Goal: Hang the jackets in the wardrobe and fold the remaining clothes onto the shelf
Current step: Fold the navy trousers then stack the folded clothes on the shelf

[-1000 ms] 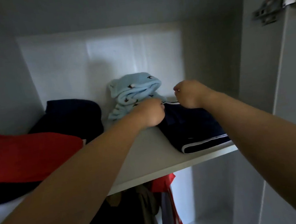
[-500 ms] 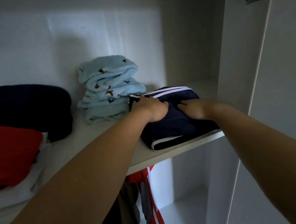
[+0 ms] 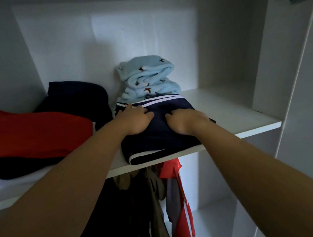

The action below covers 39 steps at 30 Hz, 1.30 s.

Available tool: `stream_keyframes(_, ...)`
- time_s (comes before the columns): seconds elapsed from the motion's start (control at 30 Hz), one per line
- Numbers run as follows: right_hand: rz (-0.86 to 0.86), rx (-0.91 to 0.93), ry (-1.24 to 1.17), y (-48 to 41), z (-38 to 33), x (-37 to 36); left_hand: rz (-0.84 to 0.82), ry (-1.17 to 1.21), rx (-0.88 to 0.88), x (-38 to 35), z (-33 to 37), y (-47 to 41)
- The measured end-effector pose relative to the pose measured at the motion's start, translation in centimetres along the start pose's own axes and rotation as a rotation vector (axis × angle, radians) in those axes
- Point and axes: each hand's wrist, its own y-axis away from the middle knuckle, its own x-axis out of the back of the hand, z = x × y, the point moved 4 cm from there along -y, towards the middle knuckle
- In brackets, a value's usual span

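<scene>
Evidently the shelf-stacking step is in hand: a folded navy garment with white stripes (image 3: 159, 139) lies at the front edge of the wardrobe shelf (image 3: 228, 110), just in front of a light blue fleece with a small bird print (image 3: 147, 78). The left hand (image 3: 134, 120) lies palm-down on it with fingers spread flat. The right hand (image 3: 186, 121) presses beside it, fingers loosely extended and gripping nothing. Toward the shelf's left end sit a folded red garment (image 3: 33, 131) and a dark navy pile (image 3: 76, 96). Jackets, one of them a red jacket with white stripes (image 3: 180, 202), hang below the shelf.

Next, I judge, the hands need only smooth the navy garment, nudge it back from the edge and let go.

No brand, label or writing can be read; the stripes carry no visible logo.
</scene>
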Motion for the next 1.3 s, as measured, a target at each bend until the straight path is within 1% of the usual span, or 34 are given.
stream_keyframes(0.1, 0.13, -0.023, -0.017, 1.0, -1.7, -0.3, 0.029, 0.031, -0.013, 0.1, -1.9, 0.2)
stream_keyframes(0.23, 0.311, -0.05, -0.105, 2.0, -2.0, 0.4, 0.1, 0.09, -0.054, 0.4, -2.3, 0.5)
stream_keyframes(0.3, 0.372, -0.05, -0.132, 2.4, -1.9, 0.6, 0.14, 0.148, -0.065, 0.7, -2.3, 1.0)
stream_keyframes(0.4, 0.405, -0.04, -0.136, 2.5, -2.1, 0.5, 0.235, 0.164, -0.046, 1.1, -2.0, 1.7)
stream_keyframes(0.53, 0.415, 0.003, -0.181, 1.9, -2.0, 0.5, 0.44, 0.051, 0.027, 1.6, -1.6, 2.8)
stream_keyframes(0.6, 0.436, 0.037, -0.205, 2.0, -1.9, 0.6, 0.487, 0.01, 0.054, 1.5, -1.1, 3.3)
stream_keyframes(0.7, 0.481, 0.145, -0.293, 2.9, -1.7, 1.0, 0.538, 0.017, 0.092, 2.0, 0.2, 4.8)
stream_keyframes(0.77, 0.543, 0.285, -0.443, 4.1, -1.2, 1.6, 0.609, 0.068, 0.061, 2.0, 1.7, 6.7)
stream_keyframes(0.8, 0.616, 0.377, -0.506, 5.1, -0.6, 2.0, 0.674, 0.09, 0.007, 1.5, 2.7, 8.1)
stream_keyframes(0.87, 0.814, 0.534, -0.544, 8.0, 1.0, 2.2, 0.849, 0.113, -0.147, -0.3, 5.0, 11.8)
stream_keyframes(0.93, 0.975, 0.611, -0.533, 10.6, 3.5, 0.9, 0.998, 0.091, -0.282, -3.5, 6.8, 15.4)
stream_keyframes(0.97, 1.013, 0.625, -0.534, 11.7, 4.8, -0.5, 1.016, 0.074, -0.323, -5.7, 7.5, 16.8)
stream_keyframes(1.0, 1.017, 0.628, -0.547, 12.5, 6.0, -2.0, 0.996, 0.066, -0.337, -8.1, 8.0, 17.7)
stream_keyframes(1.07, 0.935, 0.589, -0.629, 13.4, 7.9, -5.7, 0.834, 0.122, -0.273, -12.8, 8.6, 18.0)
stream_keyframes(1.1, 0.857, 0.541, -0.675, 13.5, 8.7, -7.6, 0.723, 0.173, -0.191, -15.0, 8.6, 17.5)
stream_keyframes(1.17, 0.652, 0.408, -0.726, 13.2, 10.0, -11.9, 0.54, 0.279, 0.033, -18.9, 7.8, 16.4)
stream_keyframes(1.23, 0.451, 0.291, -0.705, 12.3, 10.9, -15.8, 0.459, 0.33, 0.244, -21.9, 6.4, 15.3)
stream_keyframes(1.3, 0.266, 0.182, -0.647, 11.0, 11.6, -18.8, 0.423, 0.323, 0.403, -23.8, 5.1, 14.3)
